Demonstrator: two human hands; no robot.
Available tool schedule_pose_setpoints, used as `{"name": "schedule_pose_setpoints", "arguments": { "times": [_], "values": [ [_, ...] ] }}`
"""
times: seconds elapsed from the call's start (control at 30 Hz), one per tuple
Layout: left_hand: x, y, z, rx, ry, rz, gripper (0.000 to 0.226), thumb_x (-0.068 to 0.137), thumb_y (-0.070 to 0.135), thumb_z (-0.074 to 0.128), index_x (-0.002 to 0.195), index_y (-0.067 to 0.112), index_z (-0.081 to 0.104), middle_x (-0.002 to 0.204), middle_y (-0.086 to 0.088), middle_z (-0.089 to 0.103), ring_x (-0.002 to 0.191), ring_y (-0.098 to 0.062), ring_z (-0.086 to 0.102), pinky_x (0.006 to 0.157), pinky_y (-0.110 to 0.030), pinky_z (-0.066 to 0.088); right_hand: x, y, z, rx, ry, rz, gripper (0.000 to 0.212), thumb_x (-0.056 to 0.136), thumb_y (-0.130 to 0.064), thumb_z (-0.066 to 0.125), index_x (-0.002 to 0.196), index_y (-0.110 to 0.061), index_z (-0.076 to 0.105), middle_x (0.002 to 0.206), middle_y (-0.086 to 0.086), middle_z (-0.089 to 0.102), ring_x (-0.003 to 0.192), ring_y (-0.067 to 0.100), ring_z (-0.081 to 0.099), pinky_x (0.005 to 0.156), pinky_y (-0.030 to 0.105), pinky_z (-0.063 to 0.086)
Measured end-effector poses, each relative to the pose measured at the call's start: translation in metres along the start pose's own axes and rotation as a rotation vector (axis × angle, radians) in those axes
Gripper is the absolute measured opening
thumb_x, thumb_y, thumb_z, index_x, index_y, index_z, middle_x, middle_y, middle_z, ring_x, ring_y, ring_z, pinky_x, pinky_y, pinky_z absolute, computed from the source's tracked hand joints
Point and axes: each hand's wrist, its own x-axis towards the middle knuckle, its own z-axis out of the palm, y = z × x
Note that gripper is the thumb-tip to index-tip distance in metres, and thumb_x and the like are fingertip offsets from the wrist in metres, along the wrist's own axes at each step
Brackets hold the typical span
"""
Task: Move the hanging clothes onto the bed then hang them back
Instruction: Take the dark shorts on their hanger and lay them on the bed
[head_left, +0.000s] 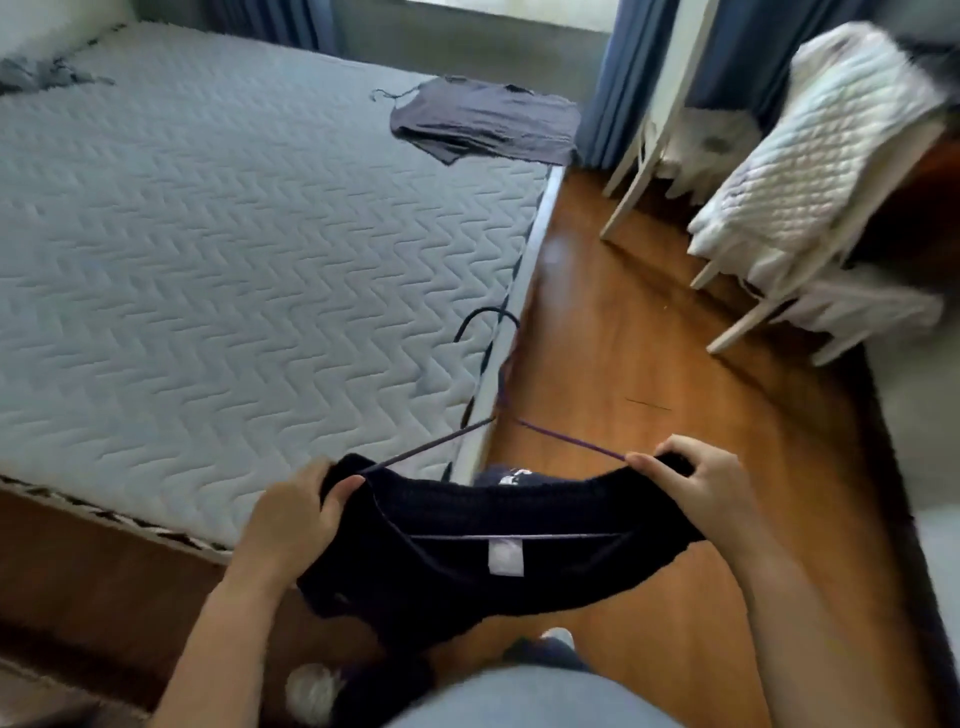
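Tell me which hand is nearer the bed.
Left. The left hand grips the black top at the edge of the bed; the right hand grips it over the wooden floor.

A black knitted sweater (467, 582) (white label (505, 557) at its collar) on a thin purple wire hanger (571, 439); a white chevron-quilted bed mattress (234, 234), a dark grey shirt (483, 127), an orange-brown wooden floor (623, 338), blue curtains (623, 78), a white diamond-quilted cover (815, 145).
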Motion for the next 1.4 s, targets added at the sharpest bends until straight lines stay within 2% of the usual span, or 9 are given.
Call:
{"name": "schedule_pose_setpoints", "arguments": {
  "times": [0.07, 0.13, 0.3, 0.47, 0.63, 0.73, 1.1, 1.27, 1.4],
  "values": [
    [0.022, 0.056, 0.029, 0.018, -0.049, 0.092, 0.032, 0.089, 0.037, 0.050, 0.095, 0.007, 0.056, 0.086, -0.019, 0.067, 0.087, -0.040, 0.060, 0.068, -0.037, 0.039, -0.009, 0.040, -0.043, 0.016, 0.047, 0.104, 0.029, 0.078, -0.038, 0.067, 0.063, -0.014, 0.063, 0.064, 0.005, 0.063, 0.066, 0.016, 0.059, 0.054, 0.021, 0.038],
    [0.039, 0.108, 0.048, 0.042, -0.049, 0.181, 0.031, 0.089, 0.037, 0.050, 0.092, 0.007, 0.055, 0.083, -0.016, 0.066, 0.083, -0.038, 0.060, 0.064, -0.033, 0.036, -0.018, 0.072, -0.077, 0.054, 0.095, 0.209, 0.033, 0.080, -0.038, 0.066, 0.068, -0.007, 0.063, 0.069, 0.011, 0.063, 0.072, 0.025, 0.060, 0.056, 0.027, 0.039],
    [0.069, 0.192, 0.083, 0.053, -0.095, 0.330, 0.028, 0.088, 0.033, 0.054, 0.088, 0.005, 0.056, 0.078, -0.011, 0.063, 0.080, -0.035, 0.059, 0.063, -0.031, 0.032, -0.022, 0.117, -0.128, 0.075, 0.215, 0.361, 0.071, 0.050, -0.087, 0.045, 0.068, -0.020, 0.060, 0.068, 0.003, 0.063, 0.069, 0.018, 0.059, 0.059, 0.035, 0.048],
    [0.100, 0.221, 0.100, 0.045, -0.081, 0.320, 0.022, 0.088, 0.031, 0.055, 0.076, 0.015, 0.046, 0.055, 0.008, 0.043, 0.064, -0.030, 0.052, 0.056, -0.030, 0.029, 0.023, 0.137, -0.152, 0.049, 0.256, 0.360, 0.080, 0.041, -0.096, 0.035, 0.064, -0.023, 0.057, 0.064, 0.000, 0.061, 0.066, 0.016, 0.057, 0.059, 0.034, 0.045],
    [0.157, 0.212, 0.093, 0.082, 0.077, 0.212, 0.022, 0.085, 0.028, 0.060, 0.085, 0.006, 0.059, 0.072, -0.016, 0.066, 0.071, -0.040, 0.061, 0.059, -0.032, 0.037, 0.123, 0.134, -0.146, 0.026, 0.126, 0.246, 0.066, 0.055, -0.088, 0.040, 0.066, -0.025, 0.057, 0.065, -0.004, 0.060, 0.067, 0.014, 0.057, 0.059, 0.030, 0.045],
    [0.205, 0.202, 0.092, 0.068, 0.147, 0.160, 0.020, 0.085, 0.026, 0.060, 0.086, 0.006, 0.061, 0.073, -0.016, 0.067, 0.071, -0.041, 0.061, 0.059, -0.035, 0.041, 0.203, 0.122, -0.137, -0.025, 0.031, 0.186, 0.055, 0.063, -0.077, 0.044, 0.071, -0.025, 0.059, 0.068, -0.004, 0.061, 0.068, 0.014, 0.057, 0.061, 0.032, 0.047],
    [0.418, 0.236, 0.084, 0.045, 0.212, 0.041, 0.025, 0.086, 0.023, 0.060, 0.079, -0.001, 0.056, 0.072, -0.023, 0.063, 0.072, -0.044, 0.059, 0.061, -0.036, 0.037, 0.456, 0.089, -0.141, 0.006, -0.121, 0.090, 0.052, 0.077, -0.065, 0.048, 0.076, -0.015, 0.061, 0.073, 0.003, 0.065, 0.074, 0.020, 0.061, 0.068, 0.039, 0.051],
    [0.496, 0.281, 0.105, 0.135, 0.237, 0.061, 0.022, 0.083, 0.018, 0.065, 0.076, -0.002, 0.057, 0.065, -0.024, 0.062, 0.062, -0.044, 0.058, 0.058, -0.032, 0.033, 0.540, 0.117, -0.158, 0.053, -0.153, 0.121, 0.037, 0.087, -0.045, 0.053, 0.077, -0.010, 0.061, 0.076, 0.009, 0.063, 0.075, 0.021, 0.057, 0.063, 0.027, 0.042],
    [0.552, 0.317, 0.136, 0.137, 0.292, -0.037, 0.025, 0.084, 0.019, 0.063, 0.073, -0.001, 0.053, 0.063, -0.023, 0.059, 0.060, -0.045, 0.056, 0.055, -0.033, 0.032, 0.632, 0.143, -0.178, 0.028, -0.189, 0.064, 0.033, 0.088, -0.040, 0.054, 0.078, -0.010, 0.060, 0.075, 0.008, 0.064, 0.075, 0.021, 0.057, 0.064, 0.026, 0.041]
  ]
}}
